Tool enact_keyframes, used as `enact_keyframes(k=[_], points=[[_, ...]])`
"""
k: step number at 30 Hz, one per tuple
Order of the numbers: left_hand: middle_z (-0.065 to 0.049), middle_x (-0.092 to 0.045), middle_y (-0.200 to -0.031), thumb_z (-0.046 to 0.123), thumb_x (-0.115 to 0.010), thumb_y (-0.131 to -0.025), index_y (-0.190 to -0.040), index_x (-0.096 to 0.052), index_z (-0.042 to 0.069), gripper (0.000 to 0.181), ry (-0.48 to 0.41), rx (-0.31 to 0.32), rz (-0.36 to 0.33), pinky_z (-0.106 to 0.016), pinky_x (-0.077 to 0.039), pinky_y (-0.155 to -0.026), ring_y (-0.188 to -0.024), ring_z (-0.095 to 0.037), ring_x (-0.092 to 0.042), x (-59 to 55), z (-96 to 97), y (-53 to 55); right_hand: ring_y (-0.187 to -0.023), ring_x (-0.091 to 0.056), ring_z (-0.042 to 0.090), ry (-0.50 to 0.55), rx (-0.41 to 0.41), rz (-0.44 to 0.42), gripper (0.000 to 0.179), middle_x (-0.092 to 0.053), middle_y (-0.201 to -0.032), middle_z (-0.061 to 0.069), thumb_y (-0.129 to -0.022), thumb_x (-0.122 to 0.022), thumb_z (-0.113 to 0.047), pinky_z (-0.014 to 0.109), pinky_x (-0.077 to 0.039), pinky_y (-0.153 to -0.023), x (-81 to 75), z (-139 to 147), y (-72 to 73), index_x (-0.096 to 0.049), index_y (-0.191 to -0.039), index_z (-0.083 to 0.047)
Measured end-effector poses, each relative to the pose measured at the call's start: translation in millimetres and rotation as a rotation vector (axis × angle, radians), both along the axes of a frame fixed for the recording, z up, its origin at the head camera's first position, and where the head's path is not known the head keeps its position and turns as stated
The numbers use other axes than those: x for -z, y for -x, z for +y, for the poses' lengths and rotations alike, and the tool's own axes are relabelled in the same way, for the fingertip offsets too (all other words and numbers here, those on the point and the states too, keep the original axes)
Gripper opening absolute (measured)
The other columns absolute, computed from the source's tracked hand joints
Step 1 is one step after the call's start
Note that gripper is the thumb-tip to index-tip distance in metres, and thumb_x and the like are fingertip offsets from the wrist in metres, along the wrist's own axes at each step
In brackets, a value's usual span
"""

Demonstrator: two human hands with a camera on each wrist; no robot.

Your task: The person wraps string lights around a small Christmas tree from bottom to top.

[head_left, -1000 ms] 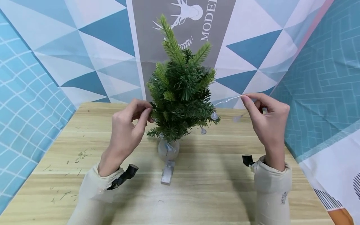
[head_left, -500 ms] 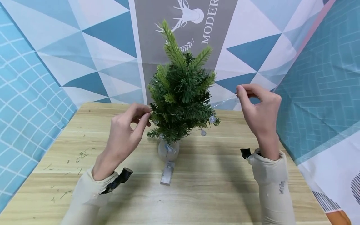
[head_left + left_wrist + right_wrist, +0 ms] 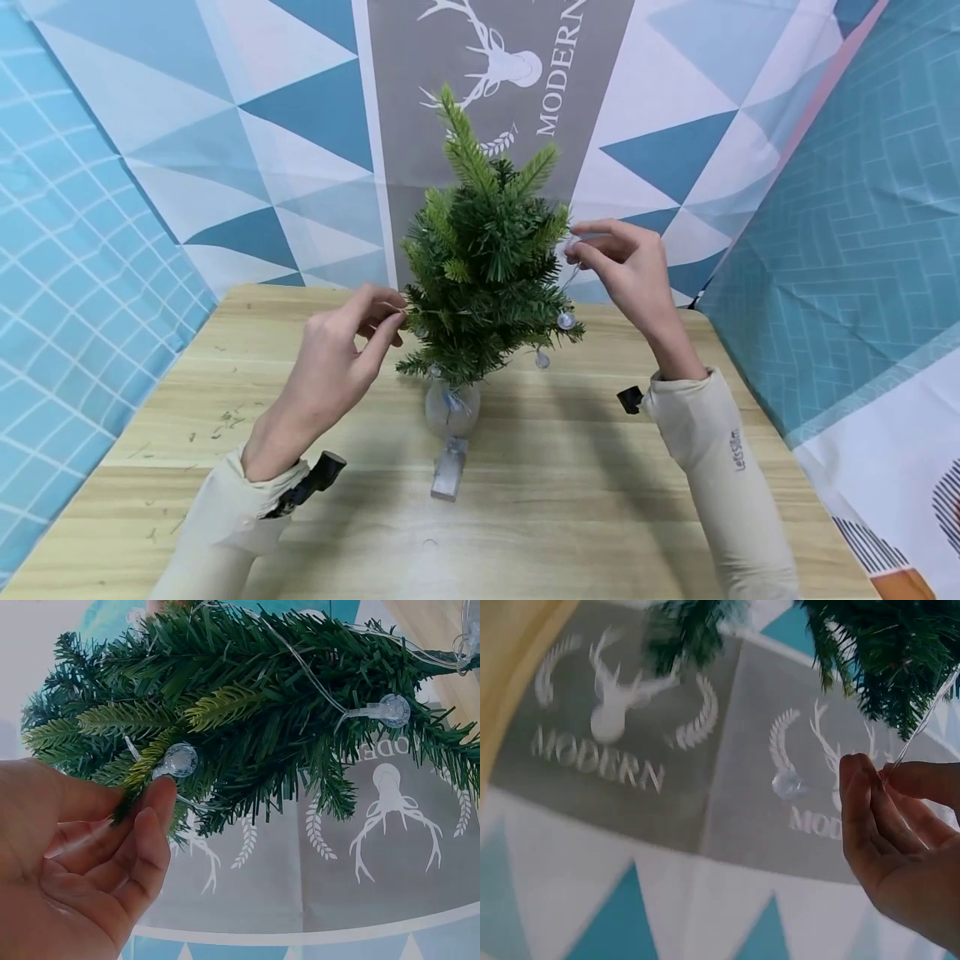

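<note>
A small green artificial Christmas tree (image 3: 491, 275) stands on the table, with clear string lights wound around it. At its left side my left hand (image 3: 330, 362) pinches a branch tip (image 3: 136, 780) between thumb and fingers; a clear bulb (image 3: 180, 760) lies right by the fingertips. Higher up on the right, my right hand (image 3: 633, 271) pinches the clear light wire (image 3: 924, 720), which runs from the fingers to the tree. Another bulb (image 3: 786, 783) shows beside those fingers in the right wrist view. Needles hide part of the wire.
A small silvery box (image 3: 448, 473) lies in front of the tree's pale round base (image 3: 452, 410). Loose needle bits (image 3: 227, 421) are scattered at the left of the wooden table (image 3: 540, 517). Patterned cloth (image 3: 300, 142) hangs close behind and at both sides.
My right hand has moved left, close to the tree's upper right side, bringing the light wire with it. My left hand stays at the left branches. The head view has tilted up slightly.
</note>
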State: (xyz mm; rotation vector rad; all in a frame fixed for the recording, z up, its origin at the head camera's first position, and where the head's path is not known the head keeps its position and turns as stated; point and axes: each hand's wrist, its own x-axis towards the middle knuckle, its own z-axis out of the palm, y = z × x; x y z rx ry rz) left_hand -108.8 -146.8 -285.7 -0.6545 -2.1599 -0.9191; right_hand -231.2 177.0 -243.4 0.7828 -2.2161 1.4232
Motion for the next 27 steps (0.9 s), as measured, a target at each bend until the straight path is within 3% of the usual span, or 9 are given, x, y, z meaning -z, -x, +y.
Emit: enact_keyframes(k=[3,5,9,12,16,21,27], points=[[-0.003,-0.071,-0.080,-0.001,-0.064,-0.095,-0.106,-0.062,0.002,0.012,0.014,0.001,-0.007,-0.016,-0.043,-0.052,-0.066,-0.011,-0.068,0.2,-1.0,0.3,-0.088,-0.070,0.023,0.118,-0.144,-0.159,0.032,-0.073,-0.101,0.018,-0.096,-0.066,-0.009,0.031,-0.057,-0.080,-1.4,-2,8.0,-0.065,-0.128,-0.011],[-0.002,-0.071,-0.080,-0.001,-0.064,-0.095,-0.106,-0.062,0.002,0.012,0.018,-0.002,-0.010,-0.016,-0.042,-0.052,-0.065,-0.011,-0.068,0.2,-1.9,0.5,-0.090,-0.069,0.024,0.160,-0.197,-0.249,0.039,-0.070,-0.104,0.020,-0.096,-0.065,-0.004,0.033,-0.057,-0.080,-2.3,-4,12.1,-0.060,-0.134,-0.010],[-0.001,-0.070,-0.078,-0.002,-0.063,-0.095,-0.106,-0.062,0.002,0.011,0.023,-0.002,-0.021,-0.016,-0.040,-0.050,-0.065,-0.011,-0.067,0.3,-3.8,0.0,-0.085,-0.068,0.022,0.179,-0.228,-0.397,0.041,-0.068,-0.102,0.014,-0.095,-0.063,0.000,0.032,-0.057,-0.078,-1.9,-7,18.8,-0.055,-0.136,-0.005],[-0.001,-0.070,-0.077,-0.002,-0.063,-0.095,-0.106,-0.062,0.002,0.012,0.026,0.002,-0.026,-0.016,-0.039,-0.048,-0.066,-0.011,-0.068,0.8,-4.3,-0.3,-0.079,-0.066,0.020,0.262,-0.233,-0.482,0.034,-0.067,-0.099,0.011,-0.095,-0.061,0.001,0.029,-0.056,-0.072,-4.1,-7,22.7,-0.058,-0.129,0.000],[-0.001,-0.070,-0.078,-0.002,-0.063,-0.095,-0.106,-0.063,0.003,0.012,0.027,0.004,-0.028,-0.015,-0.040,-0.050,-0.066,-0.010,-0.068,3.1,-5.3,1.2,-0.074,-0.064,0.020,0.404,-0.214,-0.519,0.025,-0.066,-0.097,0.012,-0.095,-0.060,0.002,0.026,-0.055,-0.065,-7.0,-4,31.8,-0.064,-0.120,0.001],[-0.001,-0.070,-0.079,-0.003,-0.063,-0.095,-0.105,-0.063,0.001,0.011,0.032,0.021,-0.039,-0.014,-0.042,-0.052,-0.067,-0.010,-0.067,4.8,-6.2,2.5,-0.073,-0.066,0.020,0.390,-0.151,-0.524,0.025,-0.065,-0.094,0.010,-0.094,-0.061,0.002,0.026,-0.055,-0.064,-3.4,-7,42.7,-0.061,-0.119,-0.002],[-0.002,-0.071,-0.080,-0.003,-0.063,-0.094,-0.106,-0.063,0.000,0.012,0.045,0.046,-0.049,-0.013,-0.045,-0.054,-0.066,-0.009,-0.066,5.8,-8.5,3.1,-0.077,-0.066,0.021,0.440,-0.198,-0.487,0.038,-0.061,-0.092,0.008,-0.094,-0.058,0.006,0.027,-0.056,-0.069,-3.5,-14,44.6,-0.056,-0.130,-0.003]])
